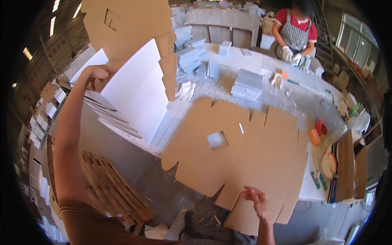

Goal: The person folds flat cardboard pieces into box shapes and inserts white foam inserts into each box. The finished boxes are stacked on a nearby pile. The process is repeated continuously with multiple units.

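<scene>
My left hand [99, 74] is raised at the left among upright cardboard sheets, its fingers curled and closed at the edge of a white-faced cardboard blank [136, 90]. That blank partly hides the fingertips. Behind it rises a brown cardboard blank [141, 30] with a square cut-out. Another brown cardboard blank [271, 151] lies flat before me, notched along its edges and with a square hole. Over its near part hangs my right hand [256, 200], open and holding nothing, with fingers loosely bent. A small white strip [241, 128] rests on the flat blank.
Grey slabs [248, 83] are stacked on the dusty table, near a white glove [185, 91]. Across it a person [293, 32] in an apron works with gloved hands. At right are an orange-rimmed tub [328, 164] and an open box [346, 167]. A wooden pallet [116, 185] is lower left.
</scene>
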Available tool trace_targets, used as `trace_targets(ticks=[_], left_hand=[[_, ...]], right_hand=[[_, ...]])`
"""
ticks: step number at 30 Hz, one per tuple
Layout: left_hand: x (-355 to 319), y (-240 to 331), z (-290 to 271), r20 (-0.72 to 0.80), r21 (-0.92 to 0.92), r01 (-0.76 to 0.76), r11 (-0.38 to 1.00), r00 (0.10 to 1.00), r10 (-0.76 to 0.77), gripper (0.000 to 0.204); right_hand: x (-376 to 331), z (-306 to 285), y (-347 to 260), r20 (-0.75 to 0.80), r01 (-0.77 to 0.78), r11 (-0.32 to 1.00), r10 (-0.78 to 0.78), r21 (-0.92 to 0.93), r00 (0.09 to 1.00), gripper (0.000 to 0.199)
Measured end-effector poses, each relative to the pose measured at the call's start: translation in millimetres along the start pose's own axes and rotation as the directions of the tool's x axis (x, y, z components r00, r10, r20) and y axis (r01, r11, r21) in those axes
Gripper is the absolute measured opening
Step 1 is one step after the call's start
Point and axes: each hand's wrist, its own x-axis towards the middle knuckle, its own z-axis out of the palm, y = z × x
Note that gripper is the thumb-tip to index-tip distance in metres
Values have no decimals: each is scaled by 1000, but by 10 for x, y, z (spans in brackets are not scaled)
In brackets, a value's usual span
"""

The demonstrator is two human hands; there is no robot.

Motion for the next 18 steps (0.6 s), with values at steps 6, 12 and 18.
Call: trace_targets(ticks=[6, 12, 18], left_hand=[[508, -1118, -383, -213, 71, -114, 991, 969, 126, 43], [-546, 964, 736, -974, 125, -648, 751, 63, 217, 30], [-1147, 2387, 2929, -584, 335, -873, 354, 103, 806, 22]], right_hand=[[-308, -387, -25, -15, 79, 986, -82, -145, 997, 35], [-800, -1084, 295, -465, -139, 846, -138, -514, 875, 27], [-862, -1271, 553, -512, -98, 639, -505, -763, 695, 26]])
